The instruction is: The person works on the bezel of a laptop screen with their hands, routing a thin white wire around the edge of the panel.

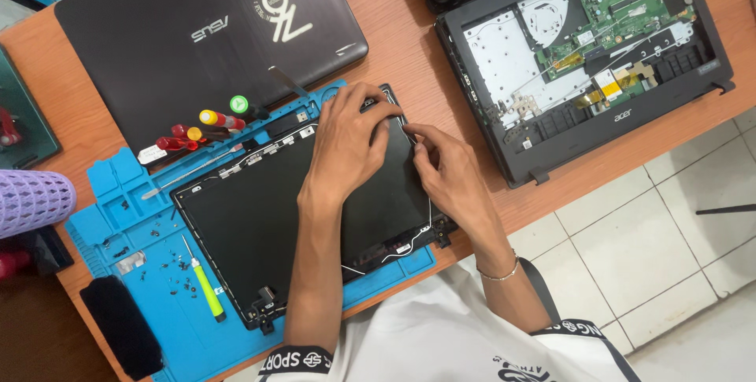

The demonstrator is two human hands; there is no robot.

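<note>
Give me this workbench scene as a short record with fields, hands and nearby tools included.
left hand: left hand pressed flat on the black laptop lid panel
right hand: right hand pinching a thin wire at the panel's right edge
surface: blue repair mat on an orange table
tools: yellow-handled screwdriver on the mat; screwdriver cluster above the panel
nearby: closed dark laptop; opened laptop base with green board showing

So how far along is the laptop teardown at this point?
Done: the base lies opened, board exposed, and loose screws sit on the blue mat. In hand: both hands, left hand and right hand, work the black lid panel at its thin cable. Left: hinges remain attached.
</note>
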